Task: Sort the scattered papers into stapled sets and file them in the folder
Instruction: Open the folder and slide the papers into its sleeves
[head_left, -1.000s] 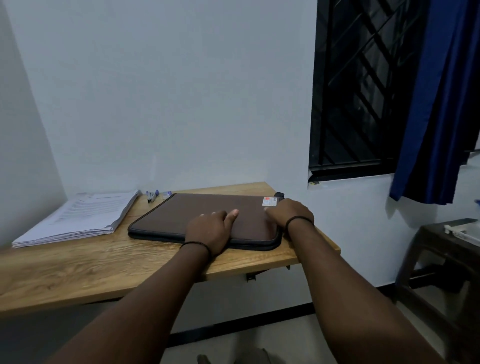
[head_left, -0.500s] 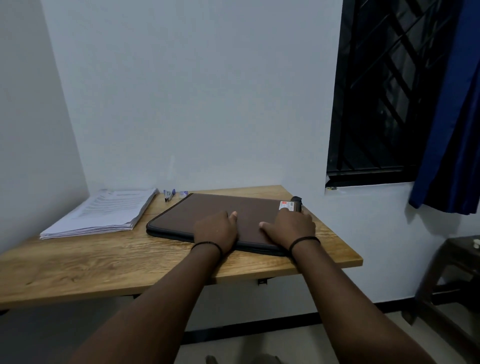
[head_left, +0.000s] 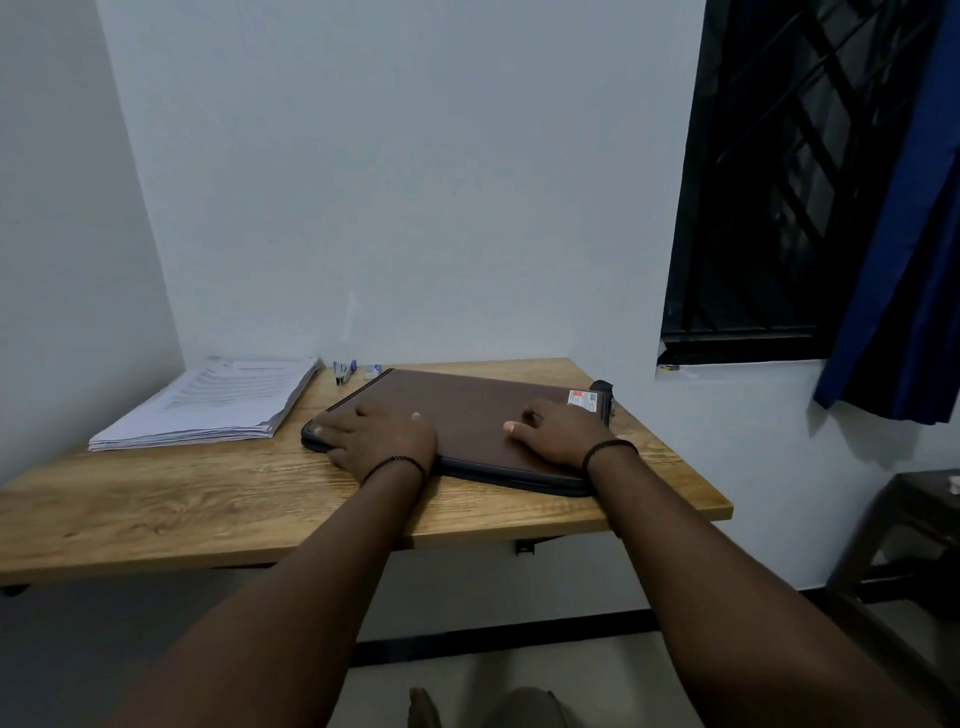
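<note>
A wooden desk (head_left: 156, 499) juts from a pale wall. On its right half lies the closed brown folder (head_left: 467, 415). The left hand (head_left: 379, 439) lies flat on its near-left corner, fingers spread; the right hand (head_left: 561, 431) rests flat toward its right edge, fingers loose. At nine o'clock sits the paper stack (head_left: 218, 402); at eleven o'clock, a stapler (head_left: 343, 371).

Wooden table (head_left: 156, 509) carries: paper stack (head_left: 218, 405) at left, stapler (head_left: 343, 372) and small box (head_left: 372, 370) behind, brown folder (head_left: 467, 415) at right.
</note>
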